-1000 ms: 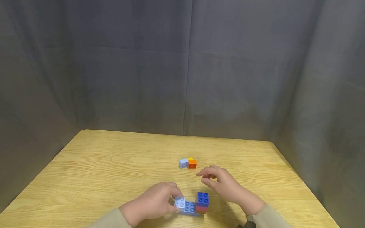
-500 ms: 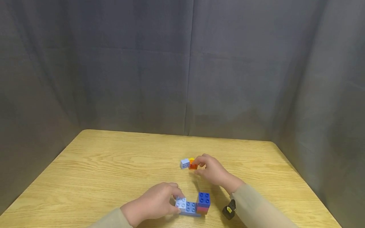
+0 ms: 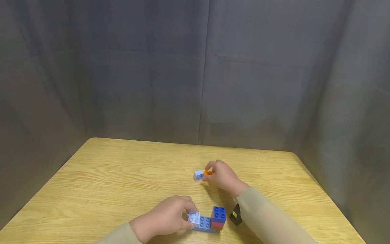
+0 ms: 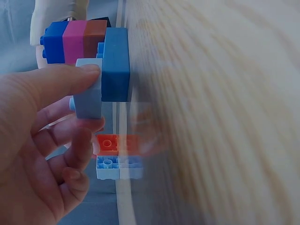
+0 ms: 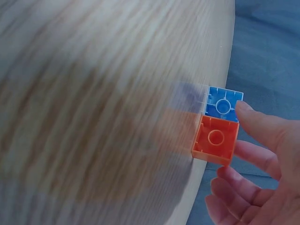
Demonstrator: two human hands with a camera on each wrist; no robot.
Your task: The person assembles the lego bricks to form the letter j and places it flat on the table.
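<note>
My left hand [image 3: 167, 215] pinches a light blue toy building brick [image 4: 88, 89] between thumb and fingers. That brick sits on the left end of a longer blue brick [image 4: 116, 65]. On its right end rise a brownish-orange brick [image 4: 95, 40], a pink brick [image 4: 74, 40] and a dark blue brick [image 3: 218, 213] on top. My right hand [image 3: 223, 176] curves around a loose orange brick [image 5: 214, 138], thumb to one side, fingers behind and beside it; whether it pinches the brick is unclear. Touching the orange brick is another light blue brick [image 5: 224, 103], hollow underside facing the camera.
A yellow brick [image 3: 205, 170] shows partly behind the orange one. A black wrist strap with a yellow mark [image 3: 235, 215] hangs at the right sleeve, near the stack. The wooden table [image 3: 122, 169] ends at grey curtains [image 3: 152, 84].
My right hand has moved forward and left, from above the stack to the loose bricks, and now surrounds the orange one. My left hand keeps its hold.
</note>
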